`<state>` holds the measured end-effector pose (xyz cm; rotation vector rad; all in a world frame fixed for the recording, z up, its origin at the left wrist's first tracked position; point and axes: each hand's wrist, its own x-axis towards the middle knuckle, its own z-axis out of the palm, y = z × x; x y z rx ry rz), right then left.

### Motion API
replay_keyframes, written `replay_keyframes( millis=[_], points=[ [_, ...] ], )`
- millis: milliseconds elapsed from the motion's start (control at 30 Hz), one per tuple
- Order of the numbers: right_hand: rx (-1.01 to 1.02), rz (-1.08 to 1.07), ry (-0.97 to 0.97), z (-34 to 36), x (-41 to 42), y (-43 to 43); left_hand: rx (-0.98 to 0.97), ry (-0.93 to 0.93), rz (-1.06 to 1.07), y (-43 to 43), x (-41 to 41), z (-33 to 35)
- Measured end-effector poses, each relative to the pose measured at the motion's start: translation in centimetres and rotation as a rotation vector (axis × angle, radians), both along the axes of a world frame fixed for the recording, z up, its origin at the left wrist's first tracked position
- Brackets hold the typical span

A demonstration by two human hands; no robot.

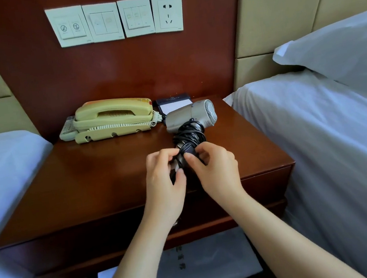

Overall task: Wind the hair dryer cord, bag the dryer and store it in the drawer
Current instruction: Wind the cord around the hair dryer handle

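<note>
On the nightstand (89, 173) the dryer (182, 118) rested with its cord (189, 135) looped about it, the left hand (162, 183) gripping the loops steady while the right hand (219, 171) pinched the cord end, apparently to tuck it.

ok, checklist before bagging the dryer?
1. Cord wound round the dryer handle: ok, coils show above the hands.
2. Plug end tucked: cannot tell, hidden under the fingers.
3. Grip: ok, left hand and right hand both hold the cord.
4. Dryer apart from the telephone: ok.
5. Drawer open: not ok, its front is shut.
6. Bag at hand: cannot tell; a pale sheet lies on the shelf under the nightstand.
</note>
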<state>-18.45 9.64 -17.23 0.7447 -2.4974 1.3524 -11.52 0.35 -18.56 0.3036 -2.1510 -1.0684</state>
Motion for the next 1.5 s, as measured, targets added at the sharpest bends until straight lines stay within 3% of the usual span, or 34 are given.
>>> replay_keyframes(
  millis=[233,400,533,700,900,1100,1167,1333,1400,1500],
  points=[
    [-0.038,0.001,0.012,0.5,-1.0,1.3,0.117,-0.078,-0.077,-0.3,-0.3,1.1],
    [-0.127,0.034,-0.035,0.1,-1.3,2.2,0.146,-0.057,0.004,0.4,-1.1,1.5],
    [-0.033,0.018,-0.018,0.0,-1.3,2.4,0.056,-0.084,0.049,1.2,-1.7,1.6],
    [0.048,0.067,0.081,-0.1,-1.3,2.4,-0.196,-0.09,0.146,0.9,-1.7,2.2],
    [0.132,0.214,0.199,-0.1,-1.2,2.5,-0.218,-0.155,0.219,0.4,-0.4,2.9],
    [0.21,0.215,0.335,0.3,-0.8,1.9,-0.29,-0.24,0.231,0.3,0.4,3.4],
    [0.221,0.206,0.359,0.4,-0.5,1.7,-0.227,-0.277,0.207,-0.1,0.5,3.4],
    [0.248,0.214,0.453,0.5,-0.5,1.1,0.175,-0.315,0.048,-1.2,0.1,3.6],
    [0.264,0.23,0.484,0.7,-0.2,0.7,0.131,-0.337,0.069,-1.2,0.2,3.7],
    [0.272,0.228,0.481,0.9,0.4,0.2,-0.09,-0.355,0.175,-1.3,0.4,3.7]
  ],
)
